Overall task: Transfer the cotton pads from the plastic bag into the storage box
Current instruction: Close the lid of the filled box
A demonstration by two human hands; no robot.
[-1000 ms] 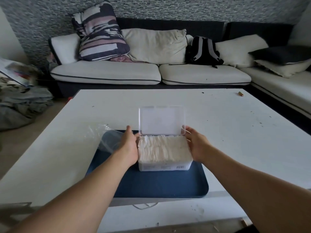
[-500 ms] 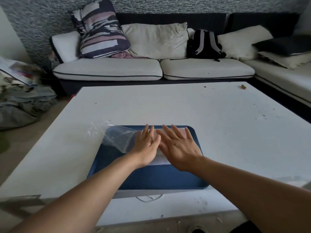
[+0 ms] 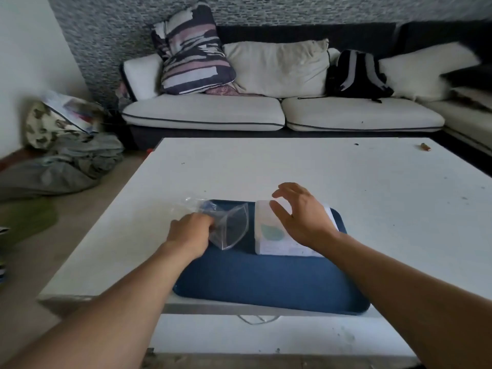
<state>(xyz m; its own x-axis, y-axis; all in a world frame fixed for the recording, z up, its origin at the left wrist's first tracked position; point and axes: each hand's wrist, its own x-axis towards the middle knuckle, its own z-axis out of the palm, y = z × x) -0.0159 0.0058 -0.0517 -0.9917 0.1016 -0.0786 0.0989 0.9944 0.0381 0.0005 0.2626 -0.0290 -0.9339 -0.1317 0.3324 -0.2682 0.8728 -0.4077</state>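
**Left hand pinches empty bag, right hand open over closed box**

Left hand (image 3: 190, 231): fingers curled together, clamped on the near-left edge of the clear plastic bag (image 3: 231, 227). Bag looks empty and crumpled, lifted a bit off the blue tray (image 3: 266, 280), spreading to the right of those fingers.

Right hand (image 3: 300, 217): fingers (image 3: 278, 213) spread apart, holding nothing, hovering over the storage box (image 3: 269, 235); contact with the lid can't be told. Box sits under and just left of the right fingers, lid down, on the tray's far right part. White with a pale green mark on top. Cotton pads not visible, box closed.

Bag and box are just beside each other, between the two hands, with a narrow gap of tray showing. Tray rests at the near edge of the white bench (image 3: 319, 169). Frame slightly blurred.
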